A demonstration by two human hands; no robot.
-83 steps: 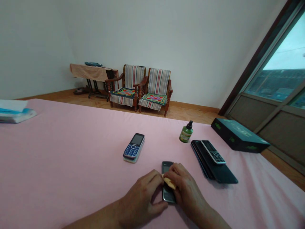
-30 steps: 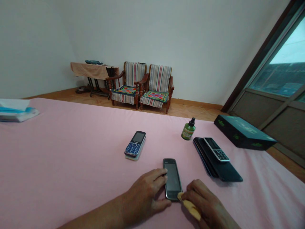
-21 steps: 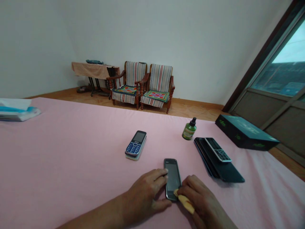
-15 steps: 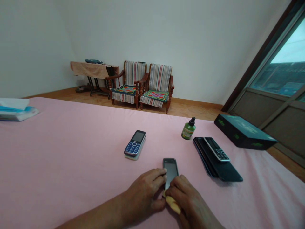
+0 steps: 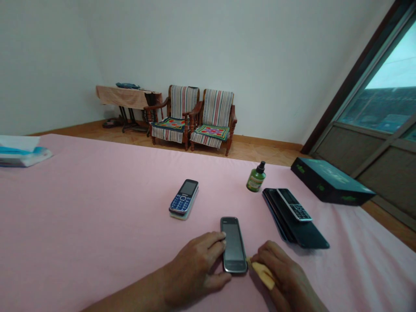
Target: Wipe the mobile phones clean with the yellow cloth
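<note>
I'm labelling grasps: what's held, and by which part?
The right hand holds a yellow cloth by its right side; the left hand touches the grey phone at its left edge.

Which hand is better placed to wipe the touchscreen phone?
Probably the right hand: it holds the yellow cloth beside the touchscreen phone, whose left edge the left hand touches.

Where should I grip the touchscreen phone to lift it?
Probably by its two long edges, from above, near the far end. The touchscreen phone lies flat, screen up, and is narrow across; the left hand touches its left edge lower down, and the right hand holds the yellow cloth beside the phone's near right corner.
</note>
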